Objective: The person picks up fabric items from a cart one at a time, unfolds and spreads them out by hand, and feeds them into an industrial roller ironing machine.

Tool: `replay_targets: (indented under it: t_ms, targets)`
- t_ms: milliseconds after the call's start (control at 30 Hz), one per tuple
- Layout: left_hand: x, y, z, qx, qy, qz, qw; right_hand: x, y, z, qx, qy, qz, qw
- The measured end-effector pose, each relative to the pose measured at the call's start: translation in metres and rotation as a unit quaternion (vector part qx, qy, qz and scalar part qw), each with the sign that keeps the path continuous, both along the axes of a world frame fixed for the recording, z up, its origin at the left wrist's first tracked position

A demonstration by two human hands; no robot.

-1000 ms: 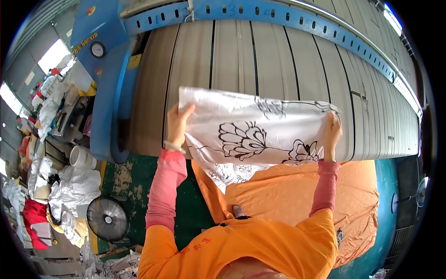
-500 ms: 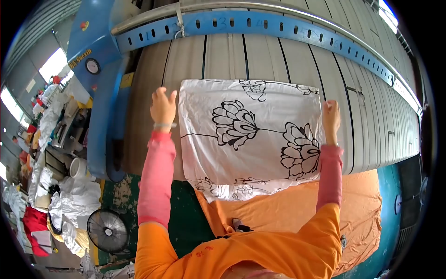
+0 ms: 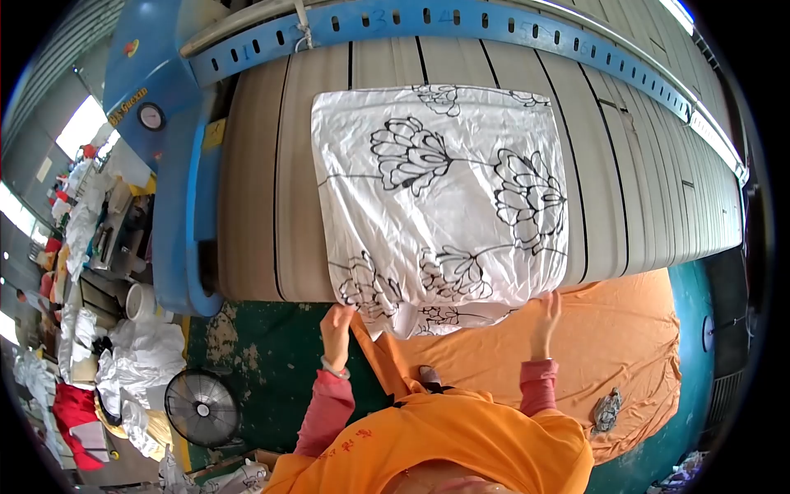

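Observation:
A white flower-print cloth (image 3: 461,210), about pillowcase size, lies on the beige slatted belt (image 3: 255,189) of a large machine. Its near end hangs over the rounded front edge in loose folds, and wrinkles run across its lower half. My left hand (image 3: 336,333) is closed at the cloth's lower left corner. At the lower right corner my right hand (image 3: 543,325) pinches the hanging edge. Both hands sit just below the belt's front edge, and the fingertips are partly hidden.
A blue slotted bar (image 3: 411,23) crosses above the belt, joined to the blue machine housing (image 3: 177,181) with a gauge. Orange fabric (image 3: 625,354) covers the floor ahead. A black fan (image 3: 202,407) stands at left, near piled white cloth (image 3: 144,354).
Both hands have come down from beside the cloth's upper part to its near corners. The cloth has moved farther up the belt, and its lower flowers now show.

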State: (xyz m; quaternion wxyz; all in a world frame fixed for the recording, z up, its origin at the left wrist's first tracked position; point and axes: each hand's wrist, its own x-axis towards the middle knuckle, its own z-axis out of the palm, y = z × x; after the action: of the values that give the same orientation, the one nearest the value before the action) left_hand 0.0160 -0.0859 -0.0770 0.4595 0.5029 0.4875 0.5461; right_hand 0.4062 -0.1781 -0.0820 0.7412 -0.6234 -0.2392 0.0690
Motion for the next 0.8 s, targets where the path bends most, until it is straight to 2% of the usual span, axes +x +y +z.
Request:
replay_targets:
  t_ms: [33, 67, 133, 167, 233, 267, 333, 367, 433, 467, 500, 567, 633, 700, 767, 800]
  targets:
    - [0.007, -0.004, -0.002, 0.007, -0.054, -0.024, 0.998, -0.010, -0.001, -0.001, 0.021, 0.079, 0.023, 0.996]
    - [0.006, -0.008, -0.009, -0.029, -0.097, -0.034, 0.994, -0.003, -0.005, -0.012, 0.000, 0.046, 0.041, 0.998]
    - [-0.003, -0.013, -0.009, -0.046, -0.168, 0.046, 0.984, 0.023, -0.017, -0.038, -0.041, -0.017, 0.074, 0.996]
    - [-0.009, -0.013, -0.009, -0.054, -0.204, 0.086, 0.974, 0.031, -0.021, -0.033, -0.059, -0.006, 0.051, 0.997]
    - [-0.026, -0.005, -0.001, -0.004, -0.158, 0.103, 0.982, 0.043, -0.024, -0.004, -0.096, 0.015, 0.005, 0.995]
    - [-0.028, -0.004, -0.003, -0.017, -0.146, 0.092, 0.985, 0.048, -0.024, -0.005, -0.095, 0.015, 0.010, 0.995]
    - [-0.030, -0.004, -0.006, -0.057, -0.139, 0.063, 0.987, 0.048, -0.023, -0.009, -0.026, 0.016, 0.014, 0.999]
    - [-0.028, -0.003, -0.011, -0.052, -0.183, 0.040, 0.981, 0.046, -0.023, -0.010, 0.009, 0.016, 0.015, 1.000]
    - [-0.024, -0.011, -0.022, -0.070, -0.146, 0.041, 0.986, 0.033, -0.022, -0.020, 0.043, 0.035, -0.019, 0.998]
    - [-0.032, -0.015, -0.030, -0.066, -0.025, -0.034, 0.997, 0.030, -0.019, -0.029, 0.062, 0.044, -0.035, 0.996]
    - [-0.013, -0.019, -0.022, -0.040, -0.110, -0.048, 0.992, 0.034, -0.023, -0.045, 0.028, 0.029, -0.009, 0.999]
    - [-0.024, -0.028, -0.043, -0.089, -0.107, -0.034, 0.990, 0.053, -0.042, -0.083, -0.043, -0.002, 0.049, 0.998]
    - [-0.034, -0.025, -0.038, -0.038, -0.088, 0.012, 0.995, 0.054, -0.051, -0.057, -0.063, -0.023, 0.033, 0.997]
    - [-0.045, -0.021, -0.046, -0.080, -0.018, 0.005, 0.997, 0.051, -0.054, -0.036, -0.067, -0.022, 0.008, 0.997]
    - [-0.036, -0.024, -0.053, -0.033, -0.074, 0.032, 0.996, 0.055, -0.053, -0.043, -0.037, -0.027, 0.037, 0.998]
    - [-0.032, -0.029, -0.041, -0.034, -0.044, 0.050, 0.997, 0.056, -0.057, -0.047, -0.025, -0.034, 0.060, 0.997]
